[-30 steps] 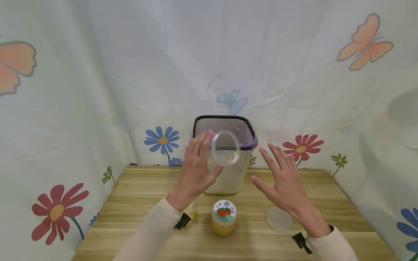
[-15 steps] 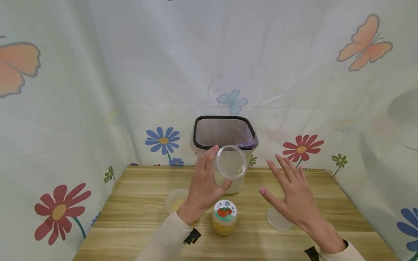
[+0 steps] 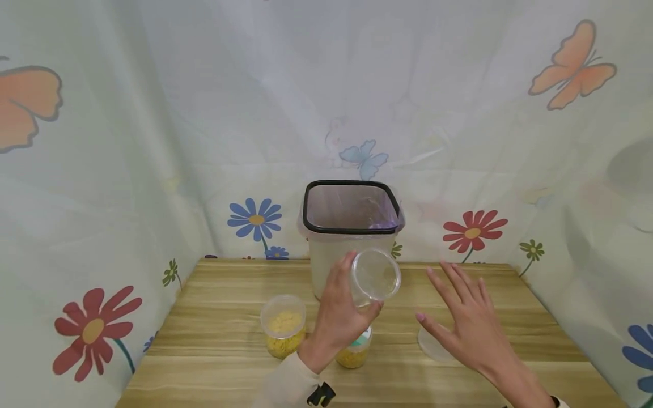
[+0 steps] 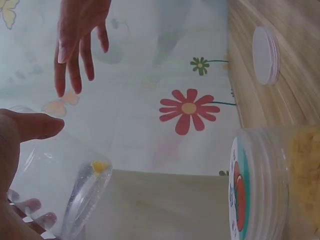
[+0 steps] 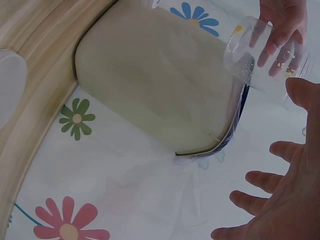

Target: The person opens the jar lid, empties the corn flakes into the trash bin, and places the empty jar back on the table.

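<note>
The clear jar [image 3: 376, 275] shifted toward the table's [image 3: 214, 334] near right corner, the left hand [image 3: 339, 314] grasping it; the right hand [image 3: 471, 331] hung released.

The left hand [image 3: 338, 317] is at 6 o'clock in the head view, its fingers and thumb curled in a grip, fingertips aimed toward 1 o'clock; its cream sleeve [image 3: 289, 384] enters from between 6 and 7. The right hand [image 3: 474, 334] is at 4 o'clock, well apart, fingers extended and spread toward 11, bare wrist [image 3: 517, 379] trailing toward 5.
</note>
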`<state>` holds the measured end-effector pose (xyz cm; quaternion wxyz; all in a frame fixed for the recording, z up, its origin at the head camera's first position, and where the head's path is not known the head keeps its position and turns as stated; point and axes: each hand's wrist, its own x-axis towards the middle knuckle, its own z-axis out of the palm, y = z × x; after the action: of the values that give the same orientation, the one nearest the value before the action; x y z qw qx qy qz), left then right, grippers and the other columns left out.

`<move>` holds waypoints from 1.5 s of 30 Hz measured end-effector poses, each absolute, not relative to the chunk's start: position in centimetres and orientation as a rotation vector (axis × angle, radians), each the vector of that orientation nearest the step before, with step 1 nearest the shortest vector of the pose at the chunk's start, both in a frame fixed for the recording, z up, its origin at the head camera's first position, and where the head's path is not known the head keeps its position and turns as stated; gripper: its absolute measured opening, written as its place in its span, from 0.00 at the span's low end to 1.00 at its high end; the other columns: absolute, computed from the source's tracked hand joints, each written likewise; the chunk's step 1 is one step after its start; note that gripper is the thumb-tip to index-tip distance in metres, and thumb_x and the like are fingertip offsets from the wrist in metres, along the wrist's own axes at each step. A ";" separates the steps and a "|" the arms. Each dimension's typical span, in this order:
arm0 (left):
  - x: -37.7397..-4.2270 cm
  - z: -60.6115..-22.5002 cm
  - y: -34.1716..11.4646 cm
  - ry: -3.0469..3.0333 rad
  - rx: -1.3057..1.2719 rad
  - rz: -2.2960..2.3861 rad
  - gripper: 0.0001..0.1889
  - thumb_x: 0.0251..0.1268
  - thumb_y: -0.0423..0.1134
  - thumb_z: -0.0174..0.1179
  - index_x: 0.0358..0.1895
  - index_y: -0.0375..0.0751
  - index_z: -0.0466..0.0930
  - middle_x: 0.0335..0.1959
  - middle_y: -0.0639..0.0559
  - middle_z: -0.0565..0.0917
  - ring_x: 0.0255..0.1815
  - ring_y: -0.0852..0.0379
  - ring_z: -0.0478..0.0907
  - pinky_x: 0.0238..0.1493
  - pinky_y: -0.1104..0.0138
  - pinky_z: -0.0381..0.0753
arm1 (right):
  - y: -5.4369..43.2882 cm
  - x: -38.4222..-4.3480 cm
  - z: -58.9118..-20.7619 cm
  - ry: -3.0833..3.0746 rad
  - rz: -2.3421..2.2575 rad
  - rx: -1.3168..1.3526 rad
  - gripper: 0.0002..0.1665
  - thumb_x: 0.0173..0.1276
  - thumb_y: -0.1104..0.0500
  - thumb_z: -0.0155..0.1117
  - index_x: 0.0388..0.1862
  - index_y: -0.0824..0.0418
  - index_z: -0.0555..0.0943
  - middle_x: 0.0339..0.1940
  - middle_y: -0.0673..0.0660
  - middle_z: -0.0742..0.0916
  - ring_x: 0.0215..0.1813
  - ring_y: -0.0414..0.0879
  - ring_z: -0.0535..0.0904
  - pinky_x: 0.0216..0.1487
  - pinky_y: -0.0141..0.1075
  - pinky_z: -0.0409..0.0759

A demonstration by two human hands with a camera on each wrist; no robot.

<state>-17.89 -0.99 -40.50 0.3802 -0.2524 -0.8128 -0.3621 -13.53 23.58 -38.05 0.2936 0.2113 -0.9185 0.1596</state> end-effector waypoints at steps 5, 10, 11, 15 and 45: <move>-17.5 -41.4 0.0 -2.111 -0.636 -0.961 0.56 0.40 0.47 0.78 0.74 0.38 0.55 0.68 0.43 0.70 0.66 0.48 0.71 0.62 0.55 0.78 | 24.2 -13.1 -38.8 -2.457 0.425 0.536 0.50 0.59 0.43 0.70 0.78 0.45 0.59 0.79 0.58 0.63 0.79 0.60 0.55 0.77 0.66 0.40; -17.2 -42.2 1.1 -2.156 -0.623 -1.093 0.56 0.40 0.45 0.78 0.74 0.40 0.54 0.68 0.45 0.70 0.66 0.49 0.72 0.61 0.55 0.79 | 24.8 -12.6 -39.6 -2.500 0.423 0.512 0.50 0.61 0.42 0.69 0.79 0.44 0.57 0.80 0.57 0.62 0.79 0.61 0.55 0.77 0.65 0.38; -17.2 -42.4 1.4 -2.163 -0.619 -1.124 0.56 0.40 0.45 0.79 0.75 0.41 0.54 0.68 0.46 0.70 0.66 0.49 0.72 0.61 0.55 0.79 | 24.8 -12.5 -39.8 -2.510 0.420 0.509 0.50 0.62 0.42 0.68 0.79 0.43 0.57 0.80 0.56 0.61 0.79 0.61 0.55 0.77 0.65 0.38; -17.0 -43.2 2.5 -2.184 -0.601 -1.201 0.55 0.41 0.44 0.78 0.74 0.43 0.53 0.67 0.47 0.70 0.64 0.50 0.73 0.59 0.55 0.80 | 25.3 -12.2 -40.5 -2.525 0.424 0.499 0.49 0.62 0.42 0.68 0.79 0.43 0.57 0.80 0.56 0.61 0.78 0.61 0.55 0.76 0.67 0.41; -16.6 -48.7 8.5 -2.419 -0.486 -1.395 0.56 0.44 0.46 0.75 0.77 0.47 0.49 0.70 0.49 0.68 0.68 0.51 0.70 0.67 0.54 0.74 | 28.7 -10.3 -45.6 -2.622 0.452 0.353 0.50 0.62 0.40 0.67 0.79 0.43 0.56 0.79 0.59 0.62 0.71 0.68 0.61 0.74 0.71 0.37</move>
<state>-16.63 8.55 -48.68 0.1530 -0.1694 -0.8435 -0.4863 -10.32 28.75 -45.61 0.2266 0.1281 -0.9515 0.1641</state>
